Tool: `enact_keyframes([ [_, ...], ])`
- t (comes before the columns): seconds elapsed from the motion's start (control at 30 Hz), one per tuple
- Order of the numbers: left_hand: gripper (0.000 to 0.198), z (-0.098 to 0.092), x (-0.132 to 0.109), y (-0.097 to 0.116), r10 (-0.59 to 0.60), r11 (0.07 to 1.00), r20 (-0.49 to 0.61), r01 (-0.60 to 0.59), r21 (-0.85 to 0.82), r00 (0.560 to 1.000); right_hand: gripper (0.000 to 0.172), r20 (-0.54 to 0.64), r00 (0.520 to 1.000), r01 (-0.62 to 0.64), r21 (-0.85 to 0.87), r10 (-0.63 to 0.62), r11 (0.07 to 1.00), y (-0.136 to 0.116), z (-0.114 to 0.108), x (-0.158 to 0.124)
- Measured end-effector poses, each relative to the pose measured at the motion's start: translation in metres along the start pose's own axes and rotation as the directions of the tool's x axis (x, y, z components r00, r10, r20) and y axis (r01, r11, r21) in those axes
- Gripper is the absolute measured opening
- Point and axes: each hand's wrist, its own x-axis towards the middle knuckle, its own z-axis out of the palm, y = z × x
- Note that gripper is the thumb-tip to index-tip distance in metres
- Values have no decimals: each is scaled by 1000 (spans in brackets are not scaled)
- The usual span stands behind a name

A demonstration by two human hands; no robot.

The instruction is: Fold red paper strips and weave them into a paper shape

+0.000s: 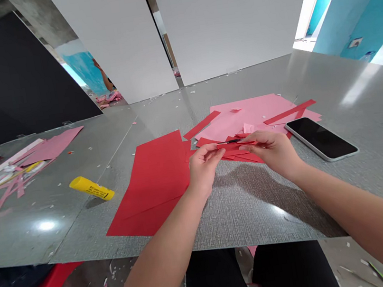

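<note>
Between my two hands stretches a small red paper strip (232, 149), just above a pile of cut red paper pieces (251, 156). My left hand (205, 166) pinches its left end between thumb and fingers. At the right end, my right hand (273, 150) is closed in a similar pinch. Along the strip's upper edge runs a thin dark object (231, 141) whose kind I cannot make out; its right end meets my right fingertips. Large red paper sheets (153, 178) lie left of my left hand. Pink paper (261, 106) is spread behind the pile.
A yellow glue stick (92, 188) lies on the grey table (241, 213) at left. A phone (322, 138) rests beside my right hand. Loose red strips (289, 112) lie on the pink paper. White panels (230, 17) stand behind; paper scraps (18, 164) lie far left.
</note>
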Motion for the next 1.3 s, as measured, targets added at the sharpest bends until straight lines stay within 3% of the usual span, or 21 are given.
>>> enact_keyframes([
  [0.1,16,-1,0,1,27,998,-21,-25,55,999,12,-19,996,89,-43,-90,995,-3,-3,-2],
  [0.23,17,-3,1,-1,54,994,-35,-51,93,998,10,-98,990,97,-19,-99,995,-5,-3,-3],
  [0.5,17,-4,2,-3,1,994,-38,3,106,999,24,-5,997,-75,127,76,989,-7,-5,-4],
  [0.7,18,0,-1,-1,-59,993,-36,62,104,998,27,-68,994,-80,38,82,996,-5,-4,-5],
  [0.83,20,0,-1,1,-106,992,-47,109,67,993,29,-100,986,-110,192,131,975,-2,-4,-1],
  [0.93,21,-2,1,0,-137,991,-72,136,-14,988,27,13,982,-180,321,186,930,2,-5,3],
  [1.03,22,-3,3,-1,-155,988,-81,152,-41,985,26,154,962,-263,297,226,918,7,-4,7],
  [1.3,23,-2,2,0,-133,991,-49,134,30,990,24,183,952,-288,257,246,923,7,-3,7],
])
